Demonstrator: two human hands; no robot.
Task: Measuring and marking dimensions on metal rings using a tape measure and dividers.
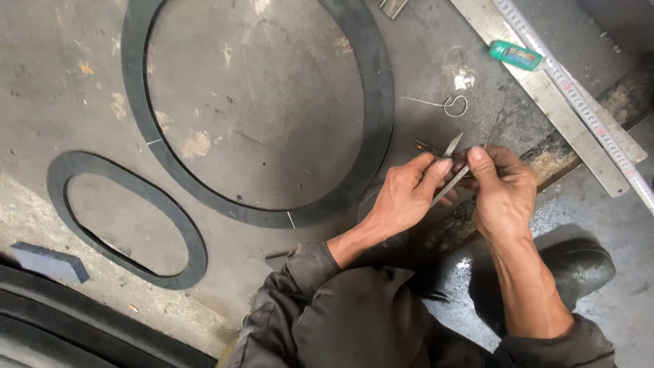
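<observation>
At the centre right of the frame, both hands pinch a pair of slim metal dividers [449, 170] over the grey table [272, 102].

The left hand [402, 201] clenches on the lower leg with thumb and forefinger, and the right hand [501, 191] closes on the upper end, so the tool lies between the two grips, its points aimed at the upper left. It looks light, stiff and sharp-tipped, best held along the legs, away from the points. A large black rubber ring [378, 102] lies just left of the hands, a smaller oval ring [184, 232] sits at the lower left, and a steel ruler [572, 109] crosses the upper right, beside a small green tube [516, 55] and a wire hook [453, 105].
</observation>
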